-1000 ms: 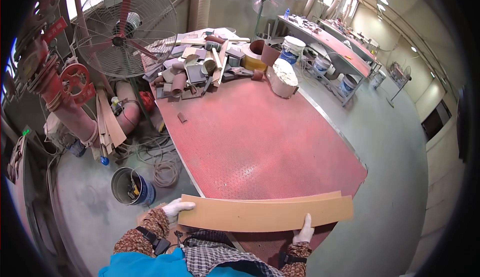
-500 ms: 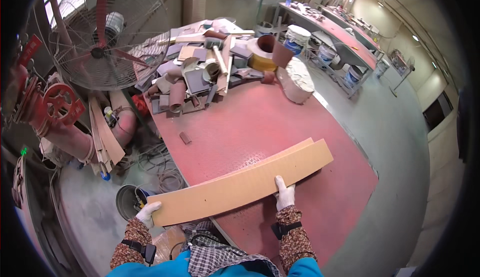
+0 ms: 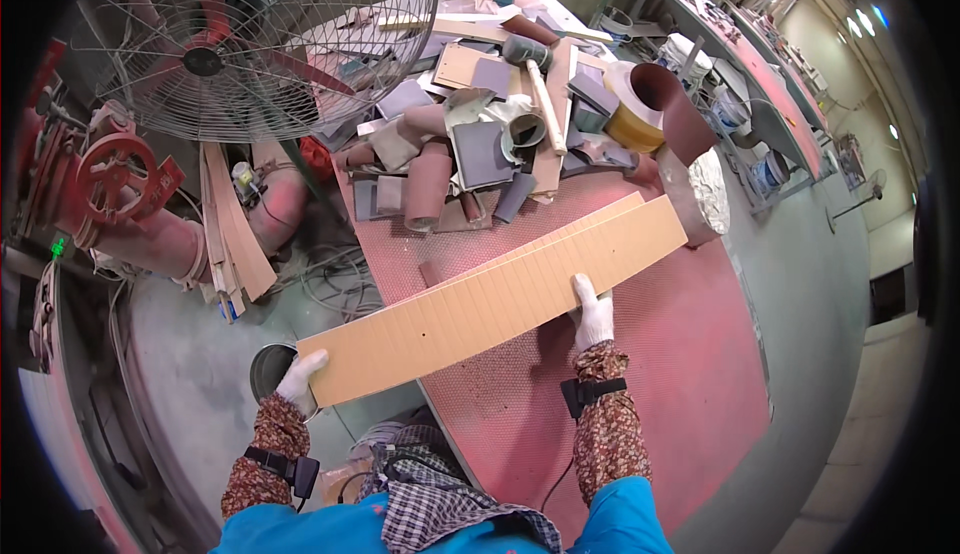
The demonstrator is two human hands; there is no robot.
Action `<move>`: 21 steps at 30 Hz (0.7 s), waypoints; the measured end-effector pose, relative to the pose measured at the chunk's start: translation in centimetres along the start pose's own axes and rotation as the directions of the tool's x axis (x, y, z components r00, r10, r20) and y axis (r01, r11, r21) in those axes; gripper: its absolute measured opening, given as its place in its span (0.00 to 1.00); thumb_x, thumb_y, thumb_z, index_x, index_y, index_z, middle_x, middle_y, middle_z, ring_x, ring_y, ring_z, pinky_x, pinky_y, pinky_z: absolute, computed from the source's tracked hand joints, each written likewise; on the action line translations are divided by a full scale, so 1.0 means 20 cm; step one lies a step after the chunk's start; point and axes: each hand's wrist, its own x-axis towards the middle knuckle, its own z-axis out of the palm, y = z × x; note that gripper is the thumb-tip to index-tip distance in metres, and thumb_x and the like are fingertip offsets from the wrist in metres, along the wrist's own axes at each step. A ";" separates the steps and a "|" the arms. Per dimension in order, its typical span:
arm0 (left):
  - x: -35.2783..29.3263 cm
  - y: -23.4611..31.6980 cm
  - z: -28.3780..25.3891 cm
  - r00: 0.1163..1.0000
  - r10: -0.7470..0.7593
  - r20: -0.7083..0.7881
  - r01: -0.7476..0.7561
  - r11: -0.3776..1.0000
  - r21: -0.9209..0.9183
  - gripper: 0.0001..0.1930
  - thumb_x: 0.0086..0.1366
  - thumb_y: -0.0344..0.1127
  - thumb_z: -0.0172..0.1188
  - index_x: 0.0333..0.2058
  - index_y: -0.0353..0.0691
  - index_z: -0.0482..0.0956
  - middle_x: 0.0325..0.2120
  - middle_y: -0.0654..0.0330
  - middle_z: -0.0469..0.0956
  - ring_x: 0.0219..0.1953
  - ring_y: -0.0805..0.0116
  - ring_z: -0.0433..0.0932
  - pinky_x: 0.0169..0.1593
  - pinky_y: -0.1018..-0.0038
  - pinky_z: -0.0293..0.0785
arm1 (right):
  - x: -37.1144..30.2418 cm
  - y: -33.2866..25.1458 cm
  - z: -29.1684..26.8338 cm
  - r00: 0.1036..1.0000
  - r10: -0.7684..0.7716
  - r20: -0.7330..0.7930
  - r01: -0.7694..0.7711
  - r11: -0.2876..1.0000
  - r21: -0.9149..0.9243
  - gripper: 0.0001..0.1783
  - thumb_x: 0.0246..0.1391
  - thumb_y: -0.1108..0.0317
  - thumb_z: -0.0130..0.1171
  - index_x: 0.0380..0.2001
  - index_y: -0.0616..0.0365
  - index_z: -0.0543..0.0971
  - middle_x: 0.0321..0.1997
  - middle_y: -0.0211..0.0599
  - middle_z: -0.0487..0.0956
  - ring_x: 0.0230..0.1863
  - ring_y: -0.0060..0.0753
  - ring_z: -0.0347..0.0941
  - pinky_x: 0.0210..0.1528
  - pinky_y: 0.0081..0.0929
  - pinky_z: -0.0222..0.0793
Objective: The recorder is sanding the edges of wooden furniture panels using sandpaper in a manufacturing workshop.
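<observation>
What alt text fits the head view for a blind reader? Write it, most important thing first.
A person holds a long, light-brown grooved board slantwise over a red table, the gloved left hand at its near end and the gloved right hand on its lower edge. Behind lie a pile of sanding rolls and scraps and a large wire-caged fan.

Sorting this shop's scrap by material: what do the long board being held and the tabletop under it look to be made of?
The board looks like bare fibreboard or plywood: matte tan, evenly grooved across, a few small holes. The tabletop seems to be a red textured mat or coated sheet, with a fine dotted pattern; what lies beneath cannot be told.
</observation>
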 end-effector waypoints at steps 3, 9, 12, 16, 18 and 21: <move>0.02 0.05 0.06 0.999 0.006 -0.034 -0.007 0.999 -0.042 0.35 0.64 0.44 0.64 0.65 0.36 0.64 0.58 0.53 0.74 0.59 0.57 0.77 0.59 0.58 0.77 | 0.11 -0.01 0.07 1.000 0.018 0.013 -0.018 1.000 -0.015 0.35 0.59 0.68 0.68 0.65 0.63 0.63 0.58 0.41 0.76 0.55 0.34 0.76 0.56 0.32 0.75; 0.06 0.08 0.10 0.997 0.002 -0.076 -0.011 0.994 -0.110 0.34 0.65 0.42 0.62 0.66 0.36 0.63 0.60 0.52 0.73 0.60 0.55 0.75 0.60 0.57 0.76 | 0.24 -0.07 0.21 0.999 -0.024 0.029 0.026 0.997 -0.072 0.36 0.58 0.64 0.70 0.63 0.64 0.65 0.59 0.43 0.76 0.57 0.37 0.75 0.58 0.35 0.75; 0.10 0.08 0.05 0.996 -0.012 -0.091 0.002 0.994 -0.108 0.33 0.66 0.42 0.62 0.66 0.36 0.63 0.60 0.51 0.73 0.61 0.55 0.75 0.61 0.57 0.75 | 0.28 -0.01 0.19 0.997 -0.082 0.008 0.082 0.996 -0.028 0.37 0.57 0.62 0.71 0.63 0.65 0.65 0.60 0.44 0.75 0.56 0.36 0.76 0.55 0.35 0.76; 0.11 0.21 0.06 0.989 -0.010 -0.149 0.036 0.984 0.176 0.35 0.67 0.45 0.63 0.66 0.33 0.63 0.61 0.48 0.72 0.61 0.56 0.74 0.65 0.59 0.70 | 0.22 -0.04 0.21 0.997 0.072 -0.025 -0.076 0.970 -0.229 0.33 0.63 0.48 0.62 0.61 0.58 0.68 0.51 0.38 0.80 0.41 0.26 0.80 0.45 0.29 0.80; 0.27 0.21 -0.16 0.793 0.553 -0.256 -0.020 0.443 0.896 0.35 0.65 0.47 0.64 0.65 0.33 0.66 0.59 0.47 0.73 0.59 0.53 0.75 0.65 0.59 0.69 | 0.19 0.00 0.21 0.993 0.118 -0.024 -0.120 0.945 -0.306 0.32 0.65 0.46 0.58 0.61 0.57 0.69 0.46 0.33 0.80 0.34 0.22 0.77 0.41 0.24 0.78; 0.28 0.58 0.37 0.823 0.532 0.198 -0.241 0.013 0.970 0.29 0.60 0.45 0.66 0.57 0.35 0.77 0.53 0.45 0.77 0.57 0.48 0.75 0.63 0.61 0.70 | 0.04 0.05 0.14 0.988 0.154 -0.013 -0.154 0.980 -0.122 0.23 0.69 0.45 0.51 0.49 0.54 0.72 0.41 0.27 0.78 0.30 0.19 0.72 0.36 0.23 0.73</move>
